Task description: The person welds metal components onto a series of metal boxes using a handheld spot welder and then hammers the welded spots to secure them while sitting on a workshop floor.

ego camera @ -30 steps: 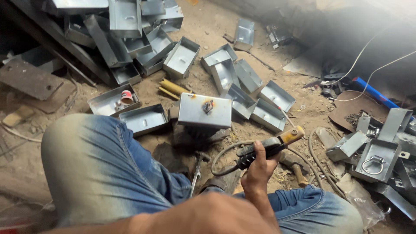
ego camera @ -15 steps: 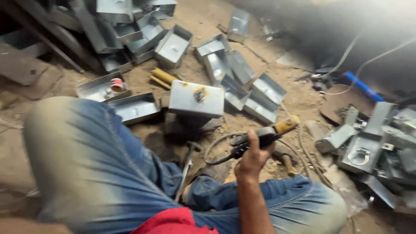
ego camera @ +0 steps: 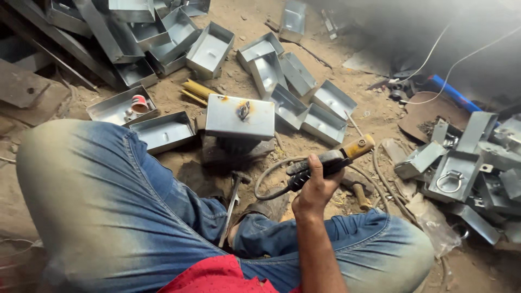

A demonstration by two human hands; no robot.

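My right hand (ego camera: 315,187) grips the black handle of a welding electrode holder (ego camera: 332,159) with a yellow tip, its thick cable (ego camera: 271,176) looping down to the left. Just ahead, an upturned grey metal box (ego camera: 240,116) rests on a block, with a small welded piece and scorch mark on top. A hammer (ego camera: 233,198) lies on the dirt between my knees. My left hand is out of view; only my jeans-clad left knee (ego camera: 92,190) fills the lower left.
Several open sheet-metal trays (ego camera: 301,103) lie scattered on the dirt floor ahead, more piled at the top left (ego camera: 146,27). One tray holds a red-and-white tape roll (ego camera: 140,103). Boxes with ring handles (ego camera: 456,173) sit at right, beside white wires and a blue pipe (ego camera: 453,93).
The view has swung slightly, and my left arm, which crossed the bottom of the frame a second ago, has gone out of view. My right hand still holds the electrode holder in about the same spot.
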